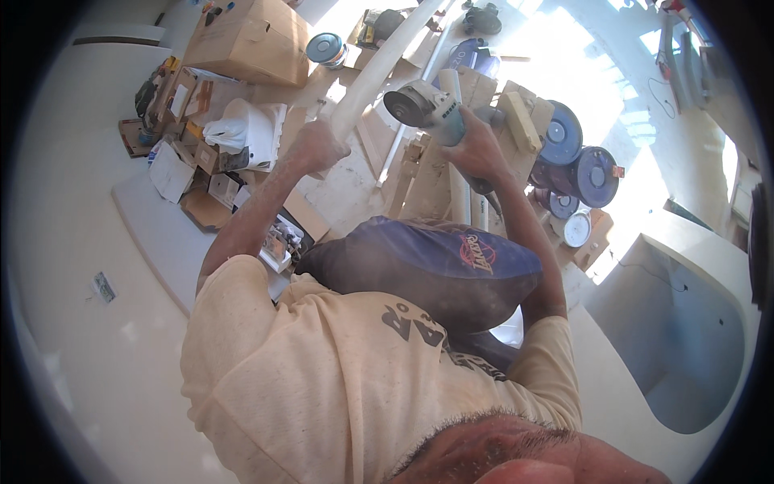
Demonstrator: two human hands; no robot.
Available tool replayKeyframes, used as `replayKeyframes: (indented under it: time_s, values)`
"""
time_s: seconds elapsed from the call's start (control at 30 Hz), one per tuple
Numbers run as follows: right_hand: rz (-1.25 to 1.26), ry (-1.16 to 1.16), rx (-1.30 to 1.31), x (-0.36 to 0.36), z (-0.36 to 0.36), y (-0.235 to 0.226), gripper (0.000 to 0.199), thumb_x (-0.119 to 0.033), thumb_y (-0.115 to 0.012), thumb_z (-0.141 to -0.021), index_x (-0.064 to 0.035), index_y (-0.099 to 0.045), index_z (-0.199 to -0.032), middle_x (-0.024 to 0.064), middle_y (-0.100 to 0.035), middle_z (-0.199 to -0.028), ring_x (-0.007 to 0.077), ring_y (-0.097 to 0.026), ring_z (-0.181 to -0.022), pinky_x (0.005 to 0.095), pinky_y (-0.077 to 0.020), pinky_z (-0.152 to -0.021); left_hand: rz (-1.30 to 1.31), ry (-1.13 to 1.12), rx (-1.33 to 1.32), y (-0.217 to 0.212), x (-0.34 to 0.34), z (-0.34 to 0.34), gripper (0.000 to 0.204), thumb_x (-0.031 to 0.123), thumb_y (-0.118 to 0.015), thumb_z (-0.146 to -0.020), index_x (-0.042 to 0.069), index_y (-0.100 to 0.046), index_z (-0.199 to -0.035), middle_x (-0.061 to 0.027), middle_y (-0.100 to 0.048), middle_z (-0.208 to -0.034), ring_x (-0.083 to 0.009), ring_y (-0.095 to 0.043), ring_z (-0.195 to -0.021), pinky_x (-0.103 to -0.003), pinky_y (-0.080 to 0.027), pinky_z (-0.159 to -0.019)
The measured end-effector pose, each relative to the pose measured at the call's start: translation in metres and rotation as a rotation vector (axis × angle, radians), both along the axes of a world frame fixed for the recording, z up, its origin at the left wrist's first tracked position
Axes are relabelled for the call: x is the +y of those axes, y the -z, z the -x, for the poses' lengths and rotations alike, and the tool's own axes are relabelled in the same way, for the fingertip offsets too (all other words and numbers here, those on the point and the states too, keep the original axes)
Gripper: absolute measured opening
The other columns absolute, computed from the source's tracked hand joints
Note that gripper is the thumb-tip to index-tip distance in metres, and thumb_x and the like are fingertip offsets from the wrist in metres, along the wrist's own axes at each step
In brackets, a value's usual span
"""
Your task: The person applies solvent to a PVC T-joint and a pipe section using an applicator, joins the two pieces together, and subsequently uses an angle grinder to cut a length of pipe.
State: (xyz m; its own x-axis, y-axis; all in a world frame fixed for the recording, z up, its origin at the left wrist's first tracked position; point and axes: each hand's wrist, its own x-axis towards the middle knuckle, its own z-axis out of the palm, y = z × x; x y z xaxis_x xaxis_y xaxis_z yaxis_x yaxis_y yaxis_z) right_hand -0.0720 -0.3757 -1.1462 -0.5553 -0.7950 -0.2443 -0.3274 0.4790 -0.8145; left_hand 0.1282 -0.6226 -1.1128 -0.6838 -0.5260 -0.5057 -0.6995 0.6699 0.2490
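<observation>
My left hand [318, 148] is closed at the near end of a long, pale pole or pipe [385, 71], which slants away to the upper right. How the fingers sit around it is partly hidden. My right hand [477, 150] is wrapped round the body of an angle grinder [439, 111], whose dark disc and guard point left. The disc is apart from the pale pole. Whether it spins cannot be made out. Wooden boards [426, 187] lie below the grinder, close to my raised knee.
At the far left stands a large cardboard box [250, 44], with small boxes and a white bucket [262, 137] nearer. Several dark-lidded buckets [597, 176] stand right of the boards. A thin white pipe [395, 145] lies on the floor. A white bathtub [685, 339] is at right.
</observation>
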Motion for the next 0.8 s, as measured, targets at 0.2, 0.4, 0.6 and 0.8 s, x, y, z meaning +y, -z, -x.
replayKeyframes:
  time_s: [0.2,0.4,0.6,0.8]
  values:
    - [-0.106,-0.127,-0.017,-0.015,-0.003,-0.018,0.085,-0.026,-0.078,-0.068,0.0051,-0.047,-0.14,0.0298,-0.067,-0.114,0.0417,-0.066,-0.109,0.0459,-0.0505,-0.095,-0.022,-0.057,-0.031,-0.012,0.016,0.0,0.061,0.027,-0.081,-0.074,-0.01,-0.056,-0.114,-0.0286,-0.069,-0.1,-0.0403,-0.07,-0.097,-0.044,-0.055,-0.087]
    - [-0.075,-0.154,0.018,-0.016,-0.009,-0.006,0.084,-0.026,-0.079,-0.067,0.0022,-0.048,-0.14,0.0289,-0.067,-0.112,0.0423,-0.066,-0.107,0.0474,-0.0498,-0.095,-0.031,-0.064,-0.052,-0.015,0.024,0.001,0.062,0.027,-0.081,-0.074,-0.01,-0.056,-0.117,-0.0287,-0.069,-0.103,-0.0399,-0.07,-0.1,-0.044,-0.055,-0.089]
    - [-0.08,-0.149,0.077,-0.017,-0.009,-0.003,0.08,-0.026,-0.079,-0.066,-0.0007,-0.05,-0.137,0.0277,-0.068,-0.107,0.0432,-0.067,-0.102,0.049,-0.0507,-0.092,-0.05,-0.069,-0.044,-0.019,0.029,0.001,0.063,0.028,-0.08,-0.074,-0.01,-0.057,-0.118,-0.0288,-0.069,-0.106,-0.0396,-0.069,-0.103,-0.044,-0.054,-0.092]
    - [-0.041,-0.163,0.12,-0.016,-0.012,0.001,0.078,-0.026,-0.079,-0.067,-0.0011,-0.049,-0.135,0.0266,-0.07,-0.096,0.0446,-0.069,-0.093,0.0508,-0.0528,-0.087,-0.08,-0.069,-0.044,-0.02,0.029,0.0,0.065,0.029,-0.079,-0.074,-0.011,-0.057,-0.121,-0.0293,-0.069,-0.108,-0.0389,-0.068,-0.106,-0.043,-0.053,-0.093]
